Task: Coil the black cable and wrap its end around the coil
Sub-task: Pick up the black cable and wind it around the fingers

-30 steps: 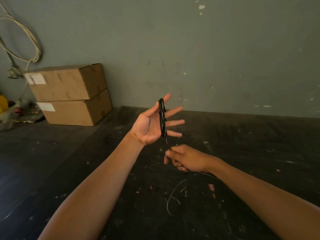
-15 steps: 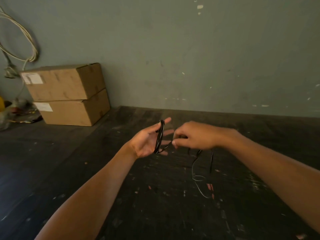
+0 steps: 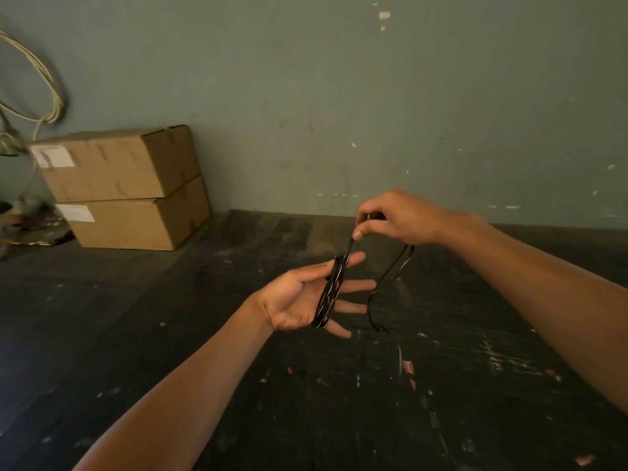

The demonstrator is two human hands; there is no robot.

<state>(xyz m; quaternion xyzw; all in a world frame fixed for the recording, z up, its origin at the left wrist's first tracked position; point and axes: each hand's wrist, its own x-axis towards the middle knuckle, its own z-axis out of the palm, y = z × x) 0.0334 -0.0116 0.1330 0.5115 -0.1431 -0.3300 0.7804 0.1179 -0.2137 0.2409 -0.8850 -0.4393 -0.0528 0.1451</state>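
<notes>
The coiling step is in hand: the left hand [image 3: 299, 300] lies spread flat, palm up, with the black cable [image 3: 331, 294] looped around its fingers. Just above the coil, the right hand [image 3: 396, 217] pinches the running strand, its slack tail hanging beside the coil. Next, I judge, comes another loop over the fingers.

**Dark, scuffed floor with boxes at the wall**

The floor [image 3: 306, 419] was dark, worn and flecked with pale and reddish scraps. Two stacked cardboard boxes [image 3: 132, 188] stood on it against the wall; left of the boxes lay blurred clutter [image 3: 23, 219].
</notes>
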